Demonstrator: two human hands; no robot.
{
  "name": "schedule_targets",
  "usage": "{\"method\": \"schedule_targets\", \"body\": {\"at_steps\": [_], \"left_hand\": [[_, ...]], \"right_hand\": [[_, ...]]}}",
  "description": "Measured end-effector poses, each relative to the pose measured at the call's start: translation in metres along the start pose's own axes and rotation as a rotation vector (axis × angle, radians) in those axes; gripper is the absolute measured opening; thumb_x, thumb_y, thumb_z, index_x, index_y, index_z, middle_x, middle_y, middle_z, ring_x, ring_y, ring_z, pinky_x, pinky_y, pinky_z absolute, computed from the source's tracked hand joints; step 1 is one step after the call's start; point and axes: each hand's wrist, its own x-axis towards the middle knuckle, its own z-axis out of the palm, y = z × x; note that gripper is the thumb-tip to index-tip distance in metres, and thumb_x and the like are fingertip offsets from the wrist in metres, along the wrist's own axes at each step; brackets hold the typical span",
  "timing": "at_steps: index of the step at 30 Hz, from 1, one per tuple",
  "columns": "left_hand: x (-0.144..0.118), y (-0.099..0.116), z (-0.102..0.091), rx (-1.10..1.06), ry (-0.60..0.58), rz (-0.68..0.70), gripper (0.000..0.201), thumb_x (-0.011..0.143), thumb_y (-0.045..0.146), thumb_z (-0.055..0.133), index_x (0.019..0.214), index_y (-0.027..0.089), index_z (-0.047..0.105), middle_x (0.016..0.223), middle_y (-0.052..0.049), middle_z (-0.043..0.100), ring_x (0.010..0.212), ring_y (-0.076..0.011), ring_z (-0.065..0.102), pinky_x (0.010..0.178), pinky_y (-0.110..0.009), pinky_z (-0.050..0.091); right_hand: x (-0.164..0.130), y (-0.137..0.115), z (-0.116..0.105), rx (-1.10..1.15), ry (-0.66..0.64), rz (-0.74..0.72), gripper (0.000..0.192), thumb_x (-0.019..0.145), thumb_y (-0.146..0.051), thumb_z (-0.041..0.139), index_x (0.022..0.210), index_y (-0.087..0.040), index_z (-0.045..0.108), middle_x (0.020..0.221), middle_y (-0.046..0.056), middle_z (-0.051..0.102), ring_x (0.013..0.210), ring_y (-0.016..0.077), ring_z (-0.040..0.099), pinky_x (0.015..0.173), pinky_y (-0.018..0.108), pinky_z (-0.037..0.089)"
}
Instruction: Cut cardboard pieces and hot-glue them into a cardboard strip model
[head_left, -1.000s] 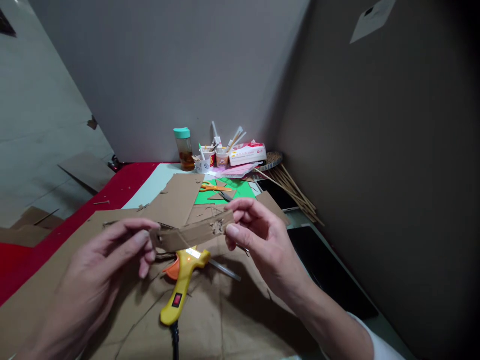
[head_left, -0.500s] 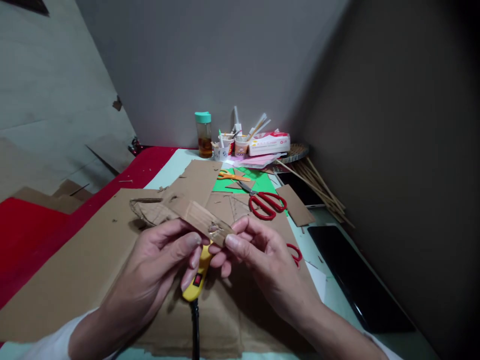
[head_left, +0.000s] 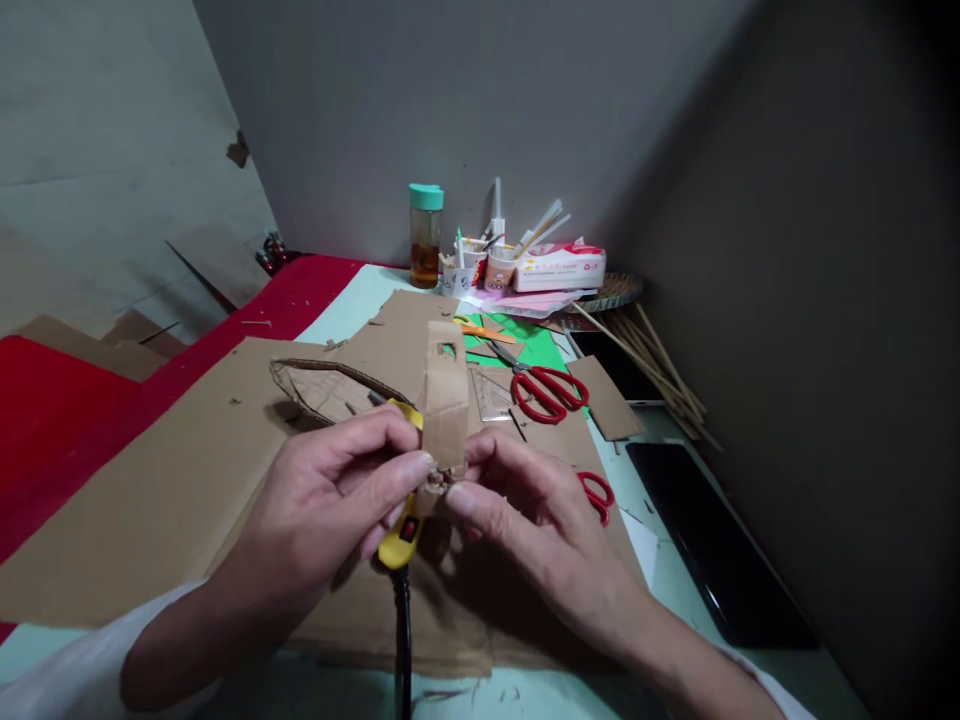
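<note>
A narrow cardboard strip (head_left: 445, 405) with a small hole near its top stands upright between my hands. My left hand (head_left: 330, 490) pinches its ragged lower end with thumb and forefinger. From the other side, my right hand (head_left: 525, 515) pinches the same lower end. Beneath my hands lies a yellow hot glue gun (head_left: 401, 525), mostly hidden, its black cord (head_left: 403, 650) running toward me. Behind my left hand, a boat-shaped cardboard piece (head_left: 330, 388) rests on the large cardboard sheet (head_left: 172, 480).
Red scissors (head_left: 546, 388) lie on cardboard right of the strip, a second red pair (head_left: 596, 495) peeks from behind my right hand. Orange scissors (head_left: 484, 332) on green paper (head_left: 532, 345), a teal-capped bottle (head_left: 424, 235), cups of tools (head_left: 480, 265), tissue box (head_left: 559, 266), sticks (head_left: 660, 375), dark tablet (head_left: 712, 560).
The strip has swung from lying sideways between my hands to standing upright. My hands have come together at its lower end. The view has shifted, showing more of the right side.
</note>
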Motion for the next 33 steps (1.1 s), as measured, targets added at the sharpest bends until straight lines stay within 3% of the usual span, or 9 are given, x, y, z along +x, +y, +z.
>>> {"method": "schedule_targets", "body": {"at_steps": [6,11,15,20,22,25,28,33], "left_hand": [[0.004,-0.001,-0.001,-0.028,-0.136,-0.03,0.026,0.091,0.043,0.069,0.078,0.022,0.067,0.058,0.005,0.052,0.047,-0.0071,0.045,0.043,-0.013,0.038],[0.004,0.0,0.009,-0.141,-0.065,-0.038,0.019,0.084,0.041,0.076,0.087,0.023,0.07,0.061,0.005,0.06,0.048,-0.0081,0.052,0.046,-0.016,0.045],[0.004,-0.004,0.012,-0.139,-0.021,0.006,0.017,0.077,0.031,0.083,0.082,0.021,0.07,0.061,0.004,0.063,0.048,-0.0079,0.055,0.047,-0.016,0.046],[0.009,-0.006,-0.002,-0.114,-0.073,0.045,0.015,0.085,0.034,0.079,0.089,0.023,0.071,0.063,0.006,0.063,0.049,-0.0066,0.058,0.049,-0.014,0.047],[0.01,-0.003,-0.006,-0.117,-0.021,0.058,0.014,0.085,0.033,0.08,0.09,0.023,0.071,0.063,0.006,0.064,0.049,-0.0058,0.057,0.049,-0.013,0.046],[0.011,0.003,-0.009,-0.166,0.03,0.076,0.014,0.083,0.031,0.081,0.089,0.022,0.071,0.062,0.005,0.066,0.049,-0.0054,0.056,0.048,-0.012,0.045],[0.011,0.008,-0.01,-0.203,0.033,0.086,0.013,0.083,0.031,0.08,0.086,0.022,0.071,0.061,0.005,0.066,0.05,-0.0054,0.056,0.05,-0.012,0.045],[0.011,0.01,-0.012,-0.241,0.014,0.119,0.01,0.086,0.031,0.078,0.087,0.022,0.073,0.064,0.003,0.066,0.053,-0.0065,0.057,0.05,-0.012,0.045]], "right_hand": [[0.001,0.003,0.002,0.094,-0.047,0.011,0.028,0.094,-0.033,0.072,0.075,-0.02,0.055,0.066,-0.006,0.057,0.062,0.0091,0.051,0.059,0.021,0.04],[0.0,0.01,0.005,0.214,0.032,0.034,0.022,0.094,-0.034,0.071,0.083,-0.019,0.06,0.071,-0.002,0.066,0.064,0.0106,0.061,0.062,0.022,0.049],[0.0,0.01,0.006,0.25,0.042,0.07,0.025,0.096,-0.04,0.067,0.084,-0.019,0.06,0.07,-0.001,0.068,0.059,0.0115,0.061,0.058,0.023,0.05],[0.0,-0.002,-0.019,-0.302,0.093,-0.135,0.029,0.102,-0.035,0.059,0.079,-0.019,0.066,0.069,-0.001,0.068,0.063,0.0118,0.062,0.059,0.023,0.045],[-0.003,-0.002,-0.04,-0.535,0.112,-0.145,0.032,0.104,-0.037,0.054,0.077,-0.021,0.063,0.067,-0.001,0.065,0.061,0.013,0.059,0.056,0.024,0.042],[-0.014,0.012,-0.072,-1.005,0.072,-0.011,0.025,0.104,-0.036,0.048,0.09,-0.022,0.063,0.076,0.002,0.066,0.062,0.0177,0.059,0.058,0.03,0.045],[-0.027,0.035,-0.092,-1.138,0.096,0.019,0.011,0.094,-0.027,0.056,0.089,-0.021,0.064,0.086,0.009,0.067,0.072,0.0269,0.064,0.065,0.04,0.05],[-0.043,0.057,-0.104,-1.228,0.076,-0.046,0.02,0.1,-0.027,0.046,0.102,-0.022,0.065,0.107,0.015,0.069,0.092,0.0304,0.068,0.077,0.046,0.059]]}}
